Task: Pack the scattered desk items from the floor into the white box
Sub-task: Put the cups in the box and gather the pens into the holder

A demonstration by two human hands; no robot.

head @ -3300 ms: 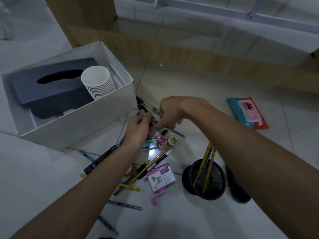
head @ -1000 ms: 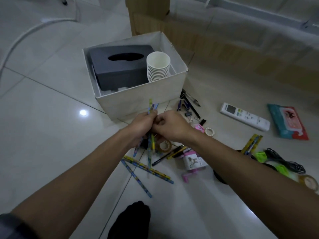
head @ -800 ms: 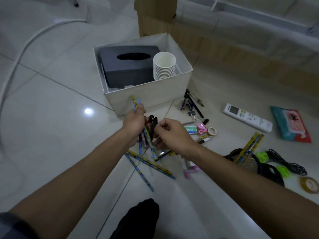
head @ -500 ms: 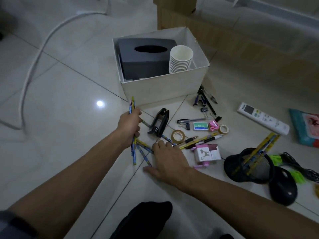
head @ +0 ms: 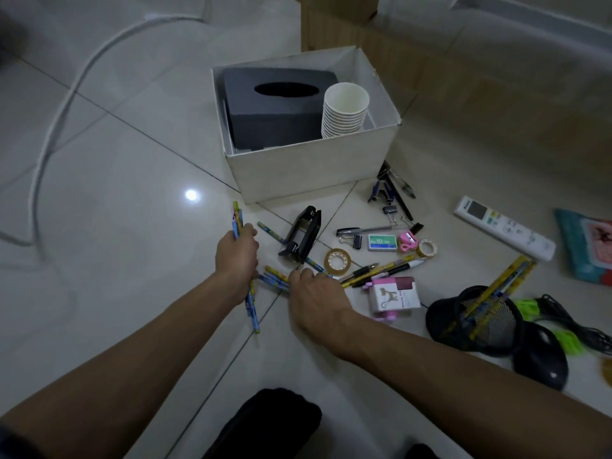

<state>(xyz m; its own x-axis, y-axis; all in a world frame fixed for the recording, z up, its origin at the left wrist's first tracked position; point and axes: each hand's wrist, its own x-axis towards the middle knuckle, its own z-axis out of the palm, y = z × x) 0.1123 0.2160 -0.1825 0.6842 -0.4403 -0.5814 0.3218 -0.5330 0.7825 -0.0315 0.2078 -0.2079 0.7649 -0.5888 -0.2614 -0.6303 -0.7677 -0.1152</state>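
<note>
Count: 1 white box (head: 311, 170), 1 tissue box (head: 275, 120), 1 cup stack (head: 344, 111), 1 remote (head: 503, 226), 1 hole punch (head: 301, 235), 1 mouse (head: 539, 356), 2 tape rolls (head: 337, 260) by the staple box (head: 382, 242).

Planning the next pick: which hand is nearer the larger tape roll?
Right. The right hand is just this side of the larger tape roll; the left hand, gripping pencils, is farther left, past the black stapler.

One head-worn view looks forward and steeply down at the tiled floor (head: 99, 200) from close range, with both forearms entering from the lower edge (the tile joints bow, so the lens is wide). The white box (head: 314, 170) sits above centre. The left hand (head: 236, 256), right hand (head: 314, 296) and pencils (head: 235, 223) fall mid-frame.
</note>
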